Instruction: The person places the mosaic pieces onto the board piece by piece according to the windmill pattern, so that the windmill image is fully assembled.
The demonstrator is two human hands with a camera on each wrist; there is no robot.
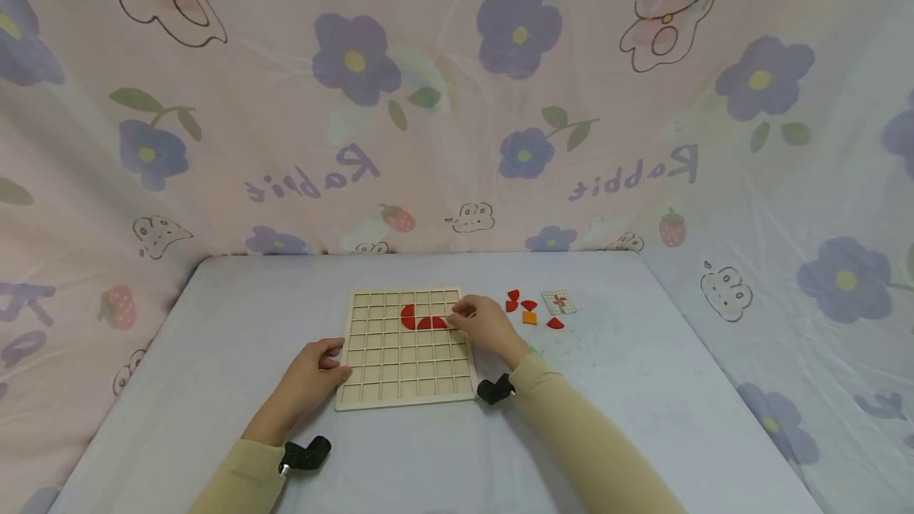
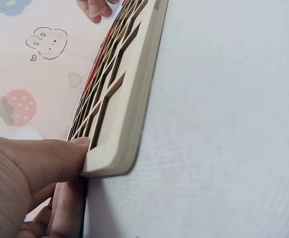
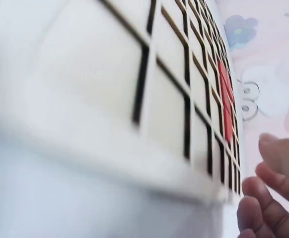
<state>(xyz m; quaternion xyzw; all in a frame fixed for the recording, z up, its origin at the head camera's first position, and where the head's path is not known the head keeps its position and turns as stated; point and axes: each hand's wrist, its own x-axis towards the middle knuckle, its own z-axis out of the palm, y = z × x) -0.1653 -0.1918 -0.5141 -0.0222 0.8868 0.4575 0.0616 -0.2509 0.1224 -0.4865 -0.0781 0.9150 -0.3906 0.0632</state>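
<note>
A pale wooden grid board (image 1: 400, 371) lies on the table with several red quarter-round tiles (image 1: 408, 317) set in its upper cells. My left hand (image 1: 310, 375) holds the board's left edge, the thumb over the rim and the fingers beside and below it, as the left wrist view shows. Over the board's upper right side is my right hand (image 1: 493, 327), its fingertips close to the rightmost red tile (image 1: 437, 323). In the right wrist view its thumb and loosely bent fingers stand apart, and no tile shows between them.
Right of the board lie several loose red tiles (image 1: 555, 324), an orange square tile (image 1: 529, 317) and a small pattern card (image 1: 559, 302). A bit of green (image 1: 533, 350) peeks out by the right wrist. A printed cloth (image 1: 428, 141) hangs behind the table.
</note>
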